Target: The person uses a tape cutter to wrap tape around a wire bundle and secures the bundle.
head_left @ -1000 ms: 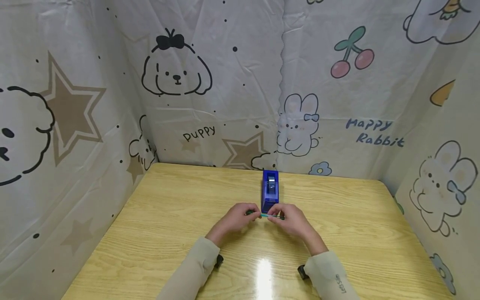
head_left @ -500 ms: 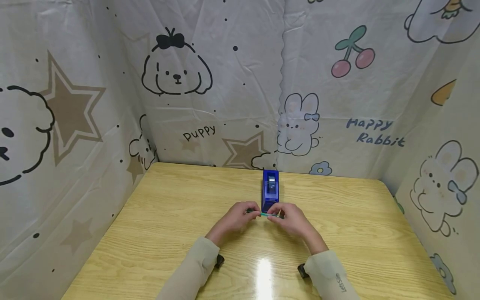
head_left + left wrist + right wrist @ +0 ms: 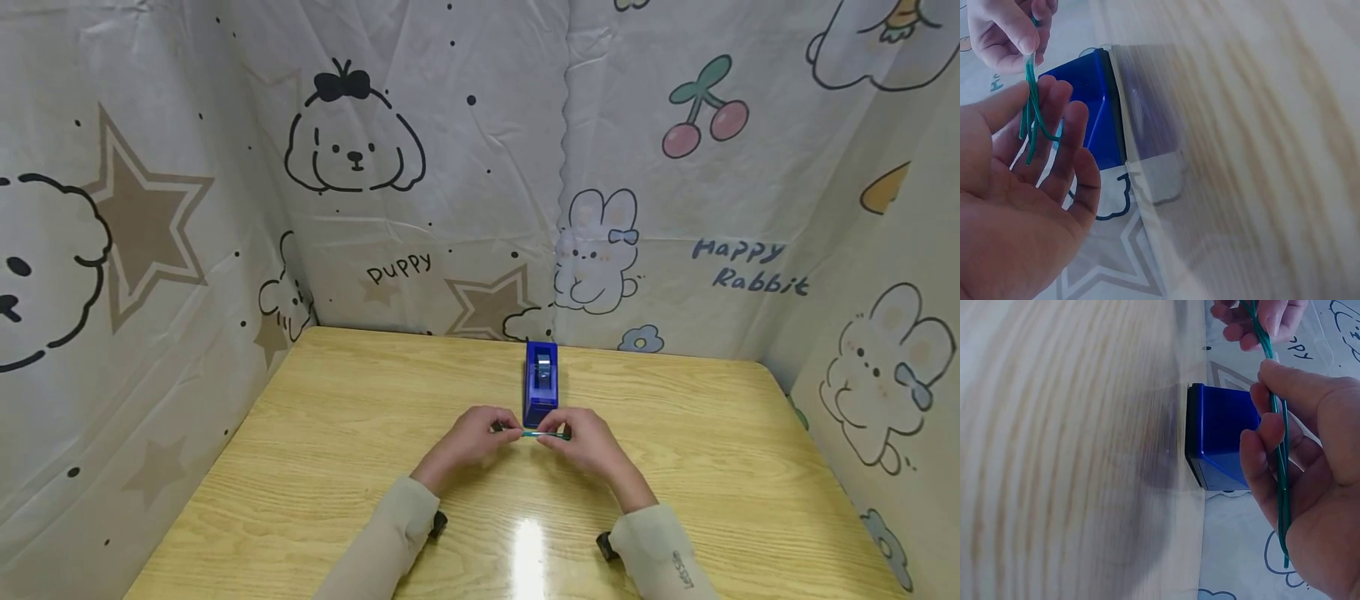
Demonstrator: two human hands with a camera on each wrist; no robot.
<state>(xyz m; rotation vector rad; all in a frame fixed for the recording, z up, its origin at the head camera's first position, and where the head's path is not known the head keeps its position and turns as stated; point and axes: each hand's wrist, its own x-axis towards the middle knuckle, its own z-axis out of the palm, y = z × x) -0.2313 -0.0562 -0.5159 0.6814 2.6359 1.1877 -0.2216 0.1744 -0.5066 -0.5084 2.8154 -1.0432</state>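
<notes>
A thin bundle of green wires [image 3: 531, 433] is stretched between my two hands, just in front of a blue tape dispenser [image 3: 541, 410]. My left hand [image 3: 477, 435] pinches one end between thumb and index finger. Several loose wire ends [image 3: 1033, 147] splay over its palm in the left wrist view. My right hand [image 3: 587, 439] pinches the other part between thumb and fingertips, its tail [image 3: 1283, 506] lying along the palm in the right wrist view. A small pale, clear patch [image 3: 1029, 60], which looks like tape, shows on the bundle near the right fingertips.
The dispenser carries a roll of clear tape [image 3: 542, 367] and stands toward the back of a light wooden table [image 3: 360, 392]. A printed cloth [image 3: 480, 167] hangs behind and along both sides of the table.
Both hands stay in nearly the same place, holding the green wires. Slightly more of the bundle shows between the fingertips now. The dispenser has not moved.
</notes>
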